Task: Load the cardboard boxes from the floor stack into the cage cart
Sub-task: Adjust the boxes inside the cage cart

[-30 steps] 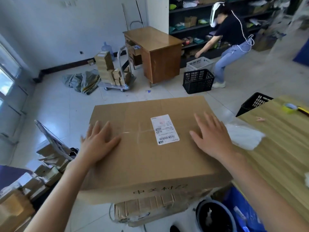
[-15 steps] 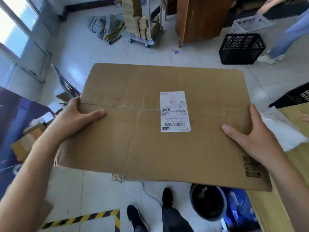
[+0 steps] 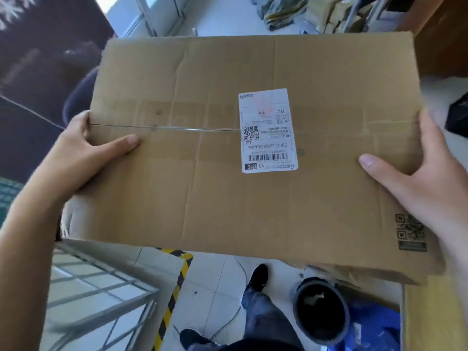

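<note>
A large brown cardboard box [image 3: 202, 193] with a white shipping label on top fills the middle of the head view, lifted off the floor. My left hand [image 3: 83, 158] grips its left edge, thumb lying on the top face. My right hand [image 3: 425, 181] grips the right edge, thumb also on top. The grey wire frame of the cage cart [image 3: 101, 290] shows at the lower left, below the box. More cardboard [image 3: 354, 272] peeks out under the box's near right corner.
Yellow-black hazard tape [image 3: 177, 282] runs along the tiled floor beside the cart. My legs and shoes [image 3: 255, 300] are below the box. A black bucket [image 3: 321, 310] and blue plastic [image 3: 377, 328] sit at lower right. A wooden desk [image 3: 445, 34] is at the far right.
My hands went from resting flat on the box to gripping its sides and lifting it. The view has swung left, bringing the cage cart's frame in at lower left.
</note>
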The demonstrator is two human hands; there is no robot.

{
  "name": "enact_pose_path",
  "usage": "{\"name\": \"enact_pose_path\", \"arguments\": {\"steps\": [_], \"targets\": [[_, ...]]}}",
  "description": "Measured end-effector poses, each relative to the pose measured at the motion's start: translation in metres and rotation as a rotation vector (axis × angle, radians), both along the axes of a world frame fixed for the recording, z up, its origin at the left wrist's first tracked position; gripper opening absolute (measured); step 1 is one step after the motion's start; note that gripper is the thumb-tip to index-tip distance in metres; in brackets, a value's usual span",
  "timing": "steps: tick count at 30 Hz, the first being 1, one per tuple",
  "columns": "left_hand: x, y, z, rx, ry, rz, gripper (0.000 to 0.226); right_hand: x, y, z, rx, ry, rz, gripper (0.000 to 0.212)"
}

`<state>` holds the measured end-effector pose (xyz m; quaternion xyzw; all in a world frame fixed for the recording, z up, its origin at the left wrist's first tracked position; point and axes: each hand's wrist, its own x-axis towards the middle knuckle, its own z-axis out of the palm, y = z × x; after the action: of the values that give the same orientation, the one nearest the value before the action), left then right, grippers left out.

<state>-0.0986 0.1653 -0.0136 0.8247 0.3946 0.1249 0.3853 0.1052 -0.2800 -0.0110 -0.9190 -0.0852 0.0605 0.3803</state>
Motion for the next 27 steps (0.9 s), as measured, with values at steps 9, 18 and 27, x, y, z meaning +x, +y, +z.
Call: {"name": "enact_pose_path", "arguments": {"steps": [9, 18, 27], "targets": [[-0.317, 0.030, 0.015, 0.007, 0.003, 0.447, 0.105, -0.134, 0.177, -0.010, 0.054, 0.013, 0.445, 0.095], [-0.658, -0.007, 0.020, 0.024, 0.007, 0.895, 0.096, -0.384, 0.334, -0.024, 0.037, 0.019, 0.948, 0.118], [-0.827, -0.072, 0.016, -0.023, -0.056, 1.261, 0.084, -0.552, 0.439, -0.021, 0.042, 0.014, 1.312, 0.118]]}}
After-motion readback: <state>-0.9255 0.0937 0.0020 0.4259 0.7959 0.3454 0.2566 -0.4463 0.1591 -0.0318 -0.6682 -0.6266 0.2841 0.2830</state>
